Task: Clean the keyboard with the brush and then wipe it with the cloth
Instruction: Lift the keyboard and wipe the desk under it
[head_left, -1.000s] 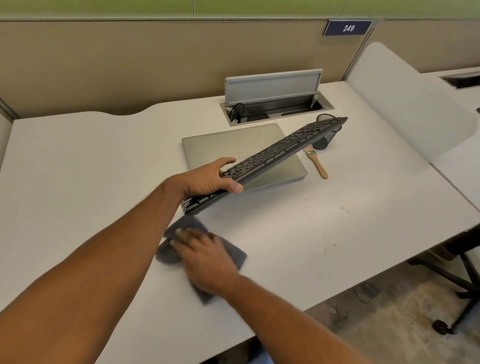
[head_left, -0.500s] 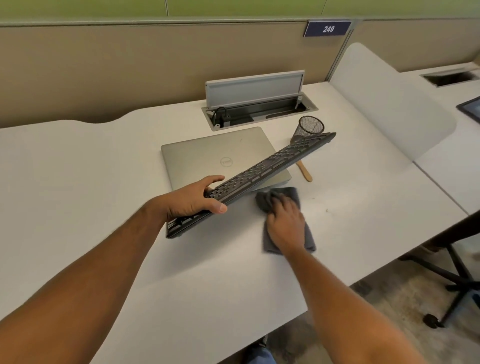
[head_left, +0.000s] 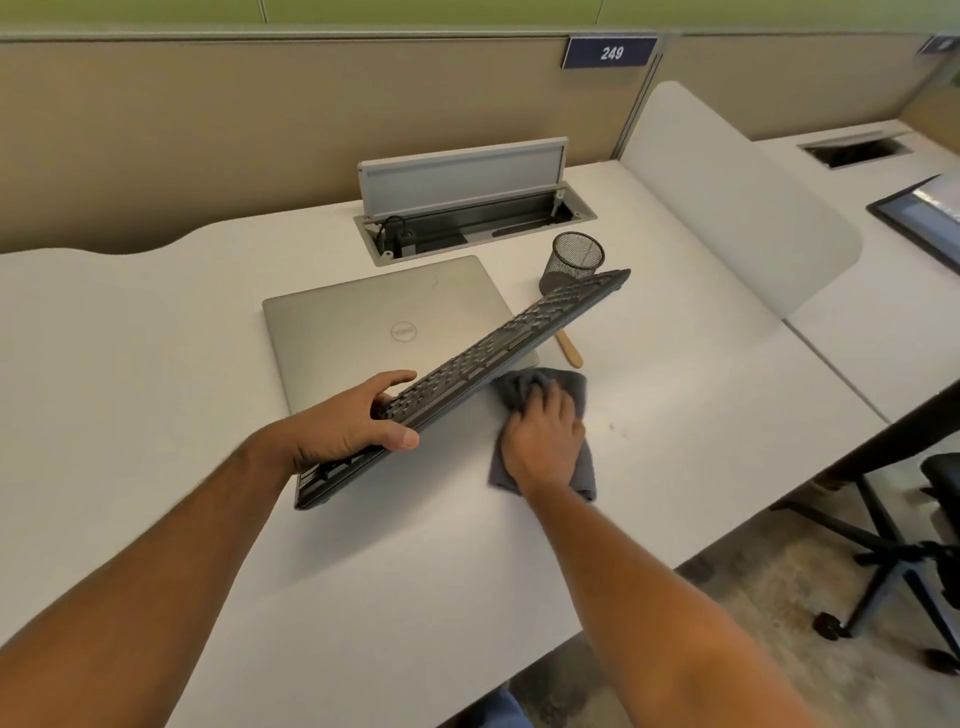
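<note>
A black keyboard (head_left: 498, 348) is tilted up off the white desk (head_left: 156, 364), its far end raised near the mesh cup. My left hand (head_left: 348, 423) grips its near end, thumb on the front edge and fingers over the keys. A dark grey cloth (head_left: 571, 387) lies flat on the desk just right of the keyboard. My right hand (head_left: 543, 439) presses down on the cloth with spread fingers. The wooden handle of the brush (head_left: 569, 348) shows on the desk behind the keyboard; its bristles are hidden.
A closed silver laptop (head_left: 363, 322) lies behind the keyboard. A black mesh pen cup (head_left: 574, 260) stands at its right. An open cable hatch (head_left: 467, 218) sits at the back. A white divider (head_left: 737, 218) bounds the right side; a chair base (head_left: 883, 571) stands below.
My right hand slid the cloth across the desk from near left, under the raised keyboard, to the right side. My left hand kept the keyboard lifted.
</note>
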